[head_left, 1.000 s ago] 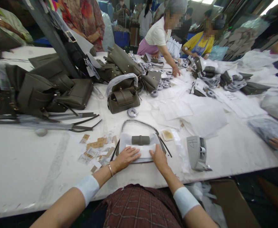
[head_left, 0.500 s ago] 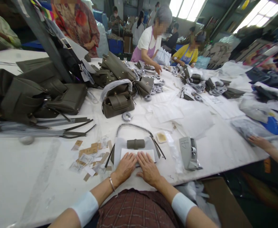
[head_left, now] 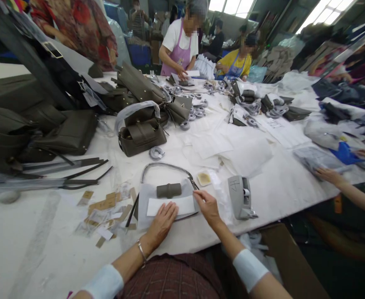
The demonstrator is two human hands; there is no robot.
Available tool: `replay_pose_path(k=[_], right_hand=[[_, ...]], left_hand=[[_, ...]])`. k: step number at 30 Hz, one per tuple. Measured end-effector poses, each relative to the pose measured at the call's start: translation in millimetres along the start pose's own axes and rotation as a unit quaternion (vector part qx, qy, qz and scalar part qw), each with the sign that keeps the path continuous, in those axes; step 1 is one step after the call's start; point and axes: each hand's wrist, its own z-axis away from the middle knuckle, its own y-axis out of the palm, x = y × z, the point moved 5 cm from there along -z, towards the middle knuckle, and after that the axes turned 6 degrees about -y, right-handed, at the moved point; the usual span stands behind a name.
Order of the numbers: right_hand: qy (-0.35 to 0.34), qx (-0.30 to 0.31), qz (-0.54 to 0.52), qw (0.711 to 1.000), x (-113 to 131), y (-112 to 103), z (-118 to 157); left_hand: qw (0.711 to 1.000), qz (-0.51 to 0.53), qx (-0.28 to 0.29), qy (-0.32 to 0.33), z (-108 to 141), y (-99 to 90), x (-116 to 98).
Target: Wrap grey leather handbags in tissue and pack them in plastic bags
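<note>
1. Right hand (head_left: 208, 206) has moved since the earlier frame, from the white strip (head_left: 185, 204) to the olive bag's (head_left: 169, 190) right edge; fingertips pinched narrow, contents indistinct.
2. White table (head_left: 282, 195): bears the bag near its front edge.
3. Grey dispenser (head_left: 239, 198): right of bag.
4. Left hand (head_left: 161, 226): flat, fingers extended, resting on strip atop bag.
5. Grey coil (head_left: 156, 153): just beyond bag.

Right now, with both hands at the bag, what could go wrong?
The white strip might skew: only the left hand rests on it, while the right hand is at the right side of the bag. The dispenser, close to the table's near edge, could get knocked. Loose cards beside the bag might catch under it.
</note>
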Motion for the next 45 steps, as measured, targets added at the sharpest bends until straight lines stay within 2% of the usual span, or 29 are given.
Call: replay_pose_path(k=[1, 3, 6, 8, 10, 12, 15, 18, 20, 22, 24, 28, 33, 37, 39, 41, 43, 45], right_hand=[[0.007, -0.030, 0.057, 0.998, -9.3, -12.0, -9.3], [0.020, -0.021, 0.191, 0.981, -29.4, -23.6, -27.3], [0.054, 0.106, 0.331, 0.936, -63.2, -13.4, -44.5], [0.072, 0.185, 0.360, 0.911, -81.2, -0.9, -48.1], [0.080, 0.214, 0.352, 0.908, -91.8, 4.8, -49.9], [0.080, 0.203, 0.321, 0.922, -96.8, -0.7, -51.4], [0.077, 0.141, 0.270, 0.949, -100.7, -29.8, -47.1], [0.095, 0.061, 0.245, 0.963, -107.0, -68.6, -23.9], [0.120, 0.046, 0.251, 0.959, -114.2, -85.2, 1.1], [0.144, 0.056, 0.268, 0.951, -122.7, -90.3, 27.2], [0.159, 0.064, 0.279, 0.945, -130.9, -86.8, 49.1], [0.153, 0.049, 0.274, 0.948, -139.5, -71.3, 72.4], [0.147, 0.037, 0.270, 0.951, -136.3, -68.8, 76.0], [0.105, 0.033, 0.269, 0.957, -114.7, -79.5, 68.4], [0.063, 0.080, 0.261, 0.960, -96.0, -76.3, 68.4], [0.053, 0.177, 0.246, 0.951, -78.2, -62.8, 77.1], [0.086, 0.280, 0.209, 0.933, -63.1, -42.2, 93.5], [0.148, 0.315, 0.108, 0.931, -49.1, -19.9, 108.5]], left_hand=[[1.000, 0.002, 0.007, -0.001, -0.3, -0.5, -0.3], [1.000, 0.009, 0.020, -0.004, -2.5, -2.1, -0.4], [0.999, 0.010, 0.042, -0.016, -6.0, -2.7, 0.2], [0.998, 0.001, 0.051, -0.023, -7.0, -1.6, -0.2], [0.998, -0.017, 0.052, -0.022, -6.8, -0.1, -2.4], [0.998, -0.046, 0.042, -0.016, -5.8, 0.8, -6.5], [0.994, -0.110, 0.010, -0.011, -4.6, -0.5, -14.8], [0.989, -0.148, -0.021, -0.009, -5.7, -3.3, -23.0], [0.987, -0.157, -0.032, -0.009, -8.0, -4.1, -26.2], [0.985, -0.167, -0.041, -0.006, -11.1, -4.0, -27.6], [0.983, -0.179, -0.042, 0.002, -14.2, -3.0, -28.0], [0.982, -0.188, -0.027, 0.015, -18.3, 0.5, -27.0], [0.985, -0.170, -0.033, 0.007, -19.5, 8.5, -24.2], [0.988, -0.152, -0.032, 0.001, -20.4, 8.6, -25.0], [0.988, -0.154, -0.023, -0.006, -21.9, 4.3, -27.0], [0.987, -0.156, -0.013, -0.015, -24.8, -0.8, -29.4], [0.988, -0.154, -0.003, -0.021, -28.8, -4.0, -31.7], [0.988, -0.151, 0.004, -0.022, -32.9, -4.6, -33.1]])
